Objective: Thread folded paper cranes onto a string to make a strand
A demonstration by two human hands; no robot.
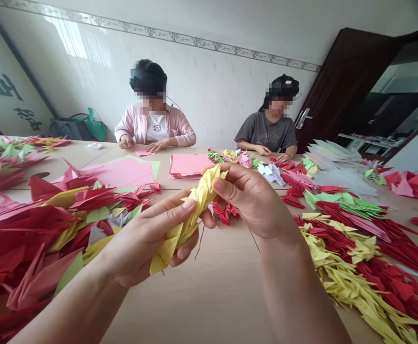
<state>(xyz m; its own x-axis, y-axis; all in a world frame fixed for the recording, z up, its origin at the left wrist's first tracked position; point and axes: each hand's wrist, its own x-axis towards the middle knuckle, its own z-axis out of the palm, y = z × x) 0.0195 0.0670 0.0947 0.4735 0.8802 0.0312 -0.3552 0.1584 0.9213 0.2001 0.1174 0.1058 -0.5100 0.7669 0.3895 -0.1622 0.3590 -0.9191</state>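
Between my two hands, above the table, is a strand of yellow folded paper pieces [202, 192], nested tightly into one another and tilted up to the right. My left hand [159, 222] is wrapped round its lower part, thumb on top and fingers beneath. At the upper end my right hand [254, 198] pinches it between thumb and fingers. A thin dark thread [199, 243] hangs below the strand. Long yellow strands [356, 286] of similar folded paper lie to the right of my right forearm, with red strands [395, 282] among them.
Loose red folded papers [22, 229] are heaped at the left. Pink sheets [123, 173] and a stack of pink paper [191, 165] lie farther back. Two people sit across the table [202, 306], one in a pink shirt [182, 126], one in a grey T-shirt [279, 131]. Clear plastic [352, 184] lies at right.
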